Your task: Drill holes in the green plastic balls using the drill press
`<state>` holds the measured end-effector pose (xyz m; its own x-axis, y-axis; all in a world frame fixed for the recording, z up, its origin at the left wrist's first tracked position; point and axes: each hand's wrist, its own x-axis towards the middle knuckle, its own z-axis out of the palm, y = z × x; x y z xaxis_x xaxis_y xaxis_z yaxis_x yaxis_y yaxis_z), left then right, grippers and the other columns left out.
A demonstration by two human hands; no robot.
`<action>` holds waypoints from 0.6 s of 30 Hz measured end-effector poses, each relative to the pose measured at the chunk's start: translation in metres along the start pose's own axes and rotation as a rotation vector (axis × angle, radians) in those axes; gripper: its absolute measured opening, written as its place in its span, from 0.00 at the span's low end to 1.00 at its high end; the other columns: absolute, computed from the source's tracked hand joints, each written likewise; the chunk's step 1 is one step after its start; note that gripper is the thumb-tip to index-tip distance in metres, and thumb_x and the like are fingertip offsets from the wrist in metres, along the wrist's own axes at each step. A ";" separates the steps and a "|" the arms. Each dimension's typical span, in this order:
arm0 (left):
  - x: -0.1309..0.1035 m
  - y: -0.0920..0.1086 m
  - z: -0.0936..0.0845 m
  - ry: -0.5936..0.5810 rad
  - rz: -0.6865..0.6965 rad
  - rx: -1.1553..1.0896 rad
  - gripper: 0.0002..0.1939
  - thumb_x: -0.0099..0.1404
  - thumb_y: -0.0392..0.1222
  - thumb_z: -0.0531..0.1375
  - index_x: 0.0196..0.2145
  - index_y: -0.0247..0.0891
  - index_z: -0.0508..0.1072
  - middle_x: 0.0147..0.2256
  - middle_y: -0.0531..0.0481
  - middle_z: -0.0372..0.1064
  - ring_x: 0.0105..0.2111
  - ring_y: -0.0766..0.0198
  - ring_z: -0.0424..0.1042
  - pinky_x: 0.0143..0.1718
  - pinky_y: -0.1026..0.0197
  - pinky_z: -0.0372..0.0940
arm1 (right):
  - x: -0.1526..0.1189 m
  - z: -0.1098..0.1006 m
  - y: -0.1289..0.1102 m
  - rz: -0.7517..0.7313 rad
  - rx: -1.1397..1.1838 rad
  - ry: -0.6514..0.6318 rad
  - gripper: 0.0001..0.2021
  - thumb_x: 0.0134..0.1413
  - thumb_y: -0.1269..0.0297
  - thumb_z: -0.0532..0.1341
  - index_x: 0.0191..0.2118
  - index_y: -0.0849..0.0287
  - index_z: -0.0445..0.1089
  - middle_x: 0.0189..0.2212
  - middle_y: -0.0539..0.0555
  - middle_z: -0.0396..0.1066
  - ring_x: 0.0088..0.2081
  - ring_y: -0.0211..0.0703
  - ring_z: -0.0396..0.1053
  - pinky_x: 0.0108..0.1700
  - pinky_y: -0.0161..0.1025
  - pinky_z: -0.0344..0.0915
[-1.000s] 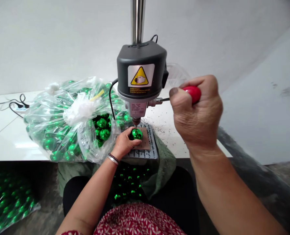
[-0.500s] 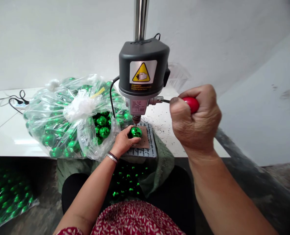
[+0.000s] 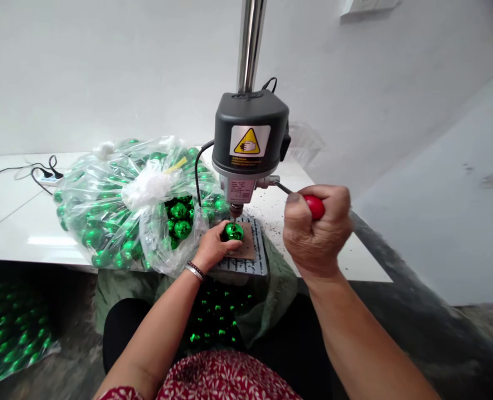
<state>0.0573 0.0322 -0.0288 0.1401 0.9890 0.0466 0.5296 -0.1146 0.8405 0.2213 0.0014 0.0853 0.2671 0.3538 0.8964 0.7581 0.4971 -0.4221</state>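
Observation:
My left hand (image 3: 215,244) grips a shiny green ball (image 3: 234,231) between thumb and fingers on a brown board (image 3: 246,249), directly under the chuck of a drill press (image 3: 250,133). Whether the bit touches the ball is too small to tell. My right hand (image 3: 318,233) is closed around the red knob (image 3: 314,206) of the press lever, to the right of the machine. The brown board lies on the metal base (image 3: 260,261) of the press.
A clear plastic bag (image 3: 113,205) of green balls lies open on the white table (image 3: 42,222). More green balls (image 3: 217,319) lie below the base, between my legs. Another bag (image 3: 13,333) of them is at the lower left. A power strip (image 3: 51,179) sits behind.
My right hand has moved down and slightly left with the red knob, so the lever slopes more steeply. The camera view has shifted a little. My left hand still grips the green ball.

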 end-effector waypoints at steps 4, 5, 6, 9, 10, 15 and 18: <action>0.000 0.001 0.000 -0.006 0.011 -0.015 0.26 0.54 0.44 0.66 0.51 0.39 0.73 0.41 0.53 0.75 0.41 0.61 0.71 0.47 0.62 0.64 | -0.003 0.003 0.001 -0.030 0.000 0.037 0.05 0.56 0.63 0.56 0.31 0.57 0.61 0.21 0.45 0.63 0.20 0.28 0.58 0.26 0.29 0.58; 0.000 0.001 0.000 -0.004 0.010 -0.020 0.25 0.54 0.44 0.66 0.50 0.39 0.73 0.41 0.52 0.75 0.41 0.61 0.71 0.47 0.61 0.64 | -0.004 0.003 0.001 -0.022 0.001 0.036 0.05 0.56 0.63 0.56 0.31 0.57 0.61 0.21 0.45 0.63 0.21 0.28 0.58 0.26 0.29 0.59; 0.000 0.001 0.000 -0.001 0.010 -0.024 0.26 0.54 0.43 0.66 0.51 0.38 0.73 0.42 0.52 0.75 0.41 0.61 0.71 0.47 0.61 0.64 | -0.006 0.004 0.002 -0.010 0.002 0.033 0.05 0.57 0.63 0.56 0.32 0.57 0.61 0.21 0.45 0.63 0.21 0.28 0.58 0.26 0.29 0.59; -0.001 0.002 0.000 0.007 0.014 -0.030 0.25 0.54 0.43 0.66 0.50 0.39 0.73 0.42 0.51 0.75 0.41 0.61 0.71 0.47 0.61 0.64 | -0.015 0.004 0.005 0.008 0.015 0.027 0.05 0.57 0.63 0.56 0.32 0.58 0.61 0.22 0.45 0.64 0.21 0.28 0.58 0.26 0.30 0.58; -0.001 0.002 0.000 0.008 0.014 -0.027 0.25 0.54 0.43 0.66 0.50 0.39 0.73 0.41 0.52 0.75 0.41 0.61 0.71 0.46 0.62 0.64 | -0.020 0.004 0.007 0.002 0.019 0.024 0.05 0.57 0.64 0.56 0.33 0.58 0.61 0.22 0.46 0.64 0.21 0.28 0.59 0.27 0.30 0.59; 0.000 0.004 0.000 0.023 0.000 0.002 0.26 0.54 0.43 0.67 0.51 0.38 0.72 0.42 0.51 0.75 0.41 0.60 0.72 0.47 0.61 0.64 | -0.020 0.004 0.007 0.022 0.066 0.021 0.05 0.55 0.63 0.57 0.32 0.58 0.61 0.24 0.47 0.64 0.24 0.29 0.61 0.27 0.31 0.59; -0.001 0.006 0.001 0.031 -0.006 0.031 0.25 0.54 0.43 0.66 0.50 0.37 0.72 0.41 0.50 0.75 0.40 0.59 0.72 0.46 0.59 0.65 | 0.010 0.008 0.000 0.089 0.088 0.008 0.08 0.56 0.59 0.56 0.32 0.58 0.61 0.24 0.47 0.63 0.24 0.29 0.59 0.26 0.31 0.57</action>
<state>0.0616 0.0305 -0.0243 0.1107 0.9921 0.0585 0.5564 -0.1106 0.8235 0.2194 0.0114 0.0930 0.3355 0.3936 0.8559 0.6762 0.5320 -0.5096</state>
